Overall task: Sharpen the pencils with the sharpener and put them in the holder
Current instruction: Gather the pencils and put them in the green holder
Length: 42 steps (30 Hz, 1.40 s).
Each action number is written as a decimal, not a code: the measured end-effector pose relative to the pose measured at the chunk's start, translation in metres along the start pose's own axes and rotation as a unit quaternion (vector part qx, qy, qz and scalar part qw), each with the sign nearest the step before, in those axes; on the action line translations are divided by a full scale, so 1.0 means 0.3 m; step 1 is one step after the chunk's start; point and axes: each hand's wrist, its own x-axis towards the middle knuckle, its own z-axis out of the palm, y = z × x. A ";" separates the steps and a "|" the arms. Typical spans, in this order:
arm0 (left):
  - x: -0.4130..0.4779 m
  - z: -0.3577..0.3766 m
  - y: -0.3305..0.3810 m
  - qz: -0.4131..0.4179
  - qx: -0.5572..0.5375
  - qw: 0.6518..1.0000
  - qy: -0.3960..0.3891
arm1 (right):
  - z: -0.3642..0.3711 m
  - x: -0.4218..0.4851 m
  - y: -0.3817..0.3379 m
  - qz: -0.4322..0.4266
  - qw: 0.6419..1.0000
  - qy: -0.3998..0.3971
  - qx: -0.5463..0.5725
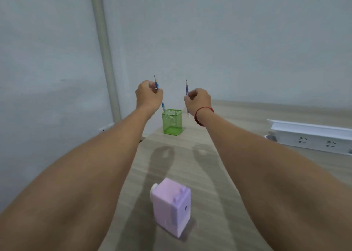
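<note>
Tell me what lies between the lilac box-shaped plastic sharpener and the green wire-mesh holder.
Nothing: in the head view the wooden table between sharpener and holder is bare; only arm shadows fall there.

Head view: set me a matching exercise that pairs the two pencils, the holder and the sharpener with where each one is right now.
Things
1. blue pencil
2. purple pencil
3. holder
4. sharpener

Places
A. on the table, nearest the viewer
B. gripped in the right hand, beside the holder
C. on the table farther back, below the hands
D. gripped in the left hand, lower end at the holder's rim

Pairs: 1-D, 2-B, 3-C, 4-A
</note>
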 end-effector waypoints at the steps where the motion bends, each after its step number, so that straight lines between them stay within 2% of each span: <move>1: 0.030 0.030 -0.022 0.011 -0.008 1.000 0.015 | 0.031 0.034 0.011 -0.004 1.000 0.009 0.014; 5: 0.105 0.146 -0.103 0.045 -0.004 0.998 0.047 | 0.146 0.134 0.044 -0.026 0.998 0.024 0.061; 11: 0.166 0.252 -0.264 0.031 0.034 0.998 0.044 | 0.275 0.227 0.149 -0.019 0.999 0.026 -0.017; 16: 0.189 0.302 -0.310 -0.050 0.101 0.993 -0.019 | 0.304 0.260 0.223 0.022 0.993 -0.034 -0.108; 20: 0.180 0.280 -0.264 -0.080 0.154 0.983 -0.065 | 0.272 0.254 0.202 0.034 0.988 -0.075 -0.129; 28: 0.050 0.126 0.015 -0.062 0.157 0.983 -0.068 | -0.044 0.126 -0.009 0.014 0.982 -0.070 -0.178; 36: -0.391 0.047 0.420 -0.021 0.176 0.969 -0.173 | -0.531 -0.218 -0.185 0.024 0.968 -0.045 -0.244; 42: -0.729 0.069 0.553 -0.031 0.214 0.947 -0.237 | -0.863 -0.494 -0.126 0.065 0.957 -0.032 -0.281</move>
